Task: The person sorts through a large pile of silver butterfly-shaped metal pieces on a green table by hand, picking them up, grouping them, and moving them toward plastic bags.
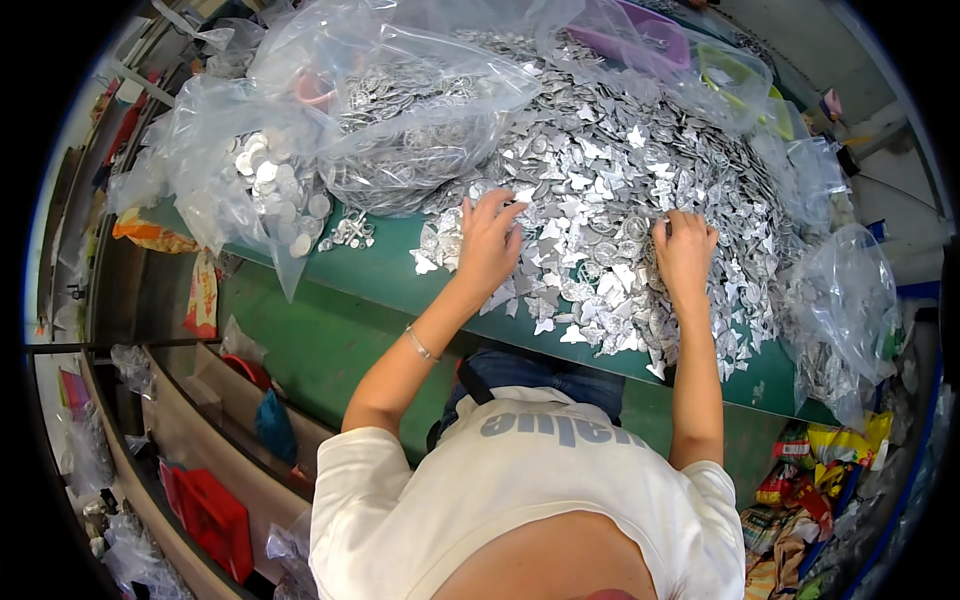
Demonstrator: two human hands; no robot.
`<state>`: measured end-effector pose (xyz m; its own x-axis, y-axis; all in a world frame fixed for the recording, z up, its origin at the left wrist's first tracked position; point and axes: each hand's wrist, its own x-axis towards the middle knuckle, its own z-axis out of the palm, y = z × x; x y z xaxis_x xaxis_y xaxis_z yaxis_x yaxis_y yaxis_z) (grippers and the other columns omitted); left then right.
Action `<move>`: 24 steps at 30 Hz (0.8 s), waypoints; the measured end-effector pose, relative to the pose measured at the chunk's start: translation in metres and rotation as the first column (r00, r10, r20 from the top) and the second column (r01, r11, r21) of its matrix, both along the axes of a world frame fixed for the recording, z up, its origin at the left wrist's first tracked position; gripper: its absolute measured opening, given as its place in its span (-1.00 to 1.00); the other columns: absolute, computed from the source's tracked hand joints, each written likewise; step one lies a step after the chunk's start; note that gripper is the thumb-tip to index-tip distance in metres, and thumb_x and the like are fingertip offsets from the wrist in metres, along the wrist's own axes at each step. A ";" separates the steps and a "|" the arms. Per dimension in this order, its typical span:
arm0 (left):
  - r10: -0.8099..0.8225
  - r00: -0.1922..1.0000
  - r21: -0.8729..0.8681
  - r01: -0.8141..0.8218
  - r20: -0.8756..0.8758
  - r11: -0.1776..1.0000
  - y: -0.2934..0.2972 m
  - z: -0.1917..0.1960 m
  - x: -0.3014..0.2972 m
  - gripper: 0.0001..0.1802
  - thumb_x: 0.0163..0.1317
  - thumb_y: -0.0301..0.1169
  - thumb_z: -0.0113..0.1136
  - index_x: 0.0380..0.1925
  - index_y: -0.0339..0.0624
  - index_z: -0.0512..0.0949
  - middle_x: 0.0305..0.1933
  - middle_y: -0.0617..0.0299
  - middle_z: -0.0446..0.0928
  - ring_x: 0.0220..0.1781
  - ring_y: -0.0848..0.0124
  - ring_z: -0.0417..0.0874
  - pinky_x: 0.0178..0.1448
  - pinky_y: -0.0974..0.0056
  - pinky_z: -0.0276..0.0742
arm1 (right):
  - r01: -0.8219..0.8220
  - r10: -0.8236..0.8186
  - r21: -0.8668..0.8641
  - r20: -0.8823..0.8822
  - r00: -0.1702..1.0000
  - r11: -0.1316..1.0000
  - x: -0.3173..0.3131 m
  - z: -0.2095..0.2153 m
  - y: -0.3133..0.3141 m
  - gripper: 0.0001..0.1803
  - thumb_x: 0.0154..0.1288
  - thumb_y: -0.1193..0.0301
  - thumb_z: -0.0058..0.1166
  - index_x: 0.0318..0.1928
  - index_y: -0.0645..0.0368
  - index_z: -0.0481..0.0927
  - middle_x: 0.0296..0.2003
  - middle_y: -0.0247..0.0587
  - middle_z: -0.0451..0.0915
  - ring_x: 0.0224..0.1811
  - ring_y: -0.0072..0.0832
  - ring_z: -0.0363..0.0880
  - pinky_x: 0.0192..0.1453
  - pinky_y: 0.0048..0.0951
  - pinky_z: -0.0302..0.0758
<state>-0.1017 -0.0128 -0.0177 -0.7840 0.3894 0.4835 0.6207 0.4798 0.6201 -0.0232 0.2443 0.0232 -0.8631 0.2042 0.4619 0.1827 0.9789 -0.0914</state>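
A broad heap of small silver metal pieces [590, 190], many flat and some butterfly-shaped, spreads over the green tabletop [370, 270]. My left hand [488, 243] is over the heap's left edge, its fingers bent but apart, with nothing seen between them. Farther right, my right hand [686, 250] rests on the pieces with its fingers curled down; their tips are partly hidden, and whatever they hold does not show. Loose pieces [600, 320] lie thinly between the two hands and the table's near edge.
Left of the heap are a large clear bag of metal pieces [400, 130], a bag of round silver discs [265, 175] and a few small silver parts [350, 232]. Another filled plastic bag [845, 300] hangs at the right corner. Purple [640, 35] and green [740, 75] containers stand behind.
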 end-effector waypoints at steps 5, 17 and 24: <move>-0.038 0.970 -0.249 -0.023 -0.240 0.968 0.048 0.000 -0.029 -0.77 0.00 -0.48 0.19 -0.27 -0.10 0.54 -0.19 0.27 0.42 -0.05 0.28 0.41 0.14 -0.01 0.15 | 0.009 -0.007 -0.018 0.067 0.998 1.000 0.011 -0.007 0.017 -0.86 0.18 0.44 -0.02 -0.47 0.20 0.54 -0.47 -0.13 0.54 -0.31 -0.25 0.45 -0.08 -0.20 0.23; -0.179 0.931 -0.396 0.041 -0.318 0.918 0.058 -0.003 -0.060 -0.86 -0.06 -0.35 0.24 -0.51 -0.15 0.55 -0.35 0.27 0.44 -0.19 0.31 0.43 -0.13 0.24 0.27 | -0.409 -0.410 -0.828 -0.243 0.879 -0.385 0.039 0.002 0.033 -0.71 0.38 0.27 -0.16 -0.30 0.28 0.39 -0.38 -0.10 0.53 -0.39 -0.37 0.55 -0.40 -0.52 0.50; -0.178 0.906 -0.415 0.003 -0.385 0.910 0.062 -0.005 -0.049 -0.86 0.00 -0.41 0.18 -0.39 -0.15 0.53 -0.37 0.25 0.46 -0.17 0.29 0.44 -0.11 0.23 0.28 | -0.356 -0.250 -0.719 -0.255 0.934 -0.597 0.043 -0.012 0.054 -0.86 0.24 0.45 0.00 -0.21 0.20 0.43 -0.50 -0.38 0.37 -0.56 -0.64 0.23 -0.61 -0.64 0.09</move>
<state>-0.1504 0.0488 -0.0229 -0.5040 0.6750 0.5388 0.8264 0.5583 0.0735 0.0197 0.2980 0.0114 -0.8661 0.4461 -0.2253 -0.1808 -0.7000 -0.6909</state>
